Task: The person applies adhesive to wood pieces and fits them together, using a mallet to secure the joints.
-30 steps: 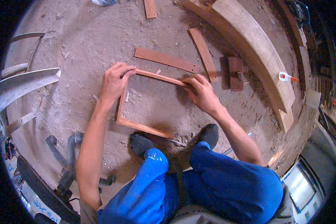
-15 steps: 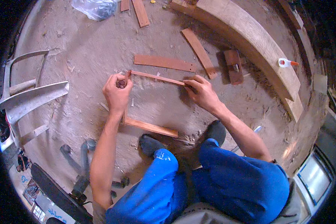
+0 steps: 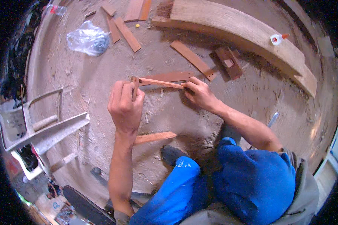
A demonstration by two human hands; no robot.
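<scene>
A three-sided frame of thin reddish wood strips (image 3: pixel 159 82) is between my hands. My left hand (image 3: pixel 124 101) is closed around its far left corner, where two strips meet. With bent fingers, my right hand (image 3: pixel 201 93) pinches the free right end of the far strip. The near strip (image 3: pixel 155 137) of the frame comes out from behind my left wrist, which hides most of the left side piece. Just beyond the frame, a flat reddish board (image 3: pixel 172 77) with small holes at its right end lies on the ground, partly covered by the far strip.
A wooden hand plane (image 3: pixel 229 63) and a drilled slat (image 3: pixel 193 60) lie ahead. Behind them, a long curved timber (image 3: pixel 236 26) carries a glue bottle (image 3: pixel 277 39). Far left are more slats (image 3: pixel 127 34) and a clear plastic bag (image 3: pixel 88 38). An overturned plastic chair (image 3: pixel 56 131) lies left.
My left hand has rolled, its back now facing up, and the frame has tilted with it. The near strip now slants up to the right. The whole view has shifted.
</scene>
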